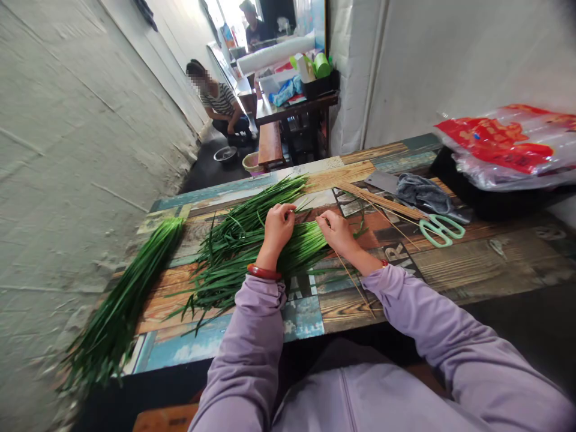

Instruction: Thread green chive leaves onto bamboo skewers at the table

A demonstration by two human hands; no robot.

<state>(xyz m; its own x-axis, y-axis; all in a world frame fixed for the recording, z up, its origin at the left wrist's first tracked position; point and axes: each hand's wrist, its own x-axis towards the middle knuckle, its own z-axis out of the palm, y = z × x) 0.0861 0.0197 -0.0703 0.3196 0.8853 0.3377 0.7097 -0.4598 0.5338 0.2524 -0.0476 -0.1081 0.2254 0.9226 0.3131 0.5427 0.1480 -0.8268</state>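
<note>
A loose pile of garlic chives lies on the table before me, leaves to the left and pale stem ends to the right. My left hand is closed in a pinch above the pile, with thin green strands at its fingertips. Close by, my right hand is pinched too, at the pale stem ends; what its fingers hold is too small to make out. A second bunch of garlic chives lies at the table's left end. Thin bamboo skewers lie below my right hand.
A bundle of bamboo skewers, green-handled scissors, a cleaver and a grey cloth lie to the right. Plastic packages fill a black container. A person squats beyond the table near a basin.
</note>
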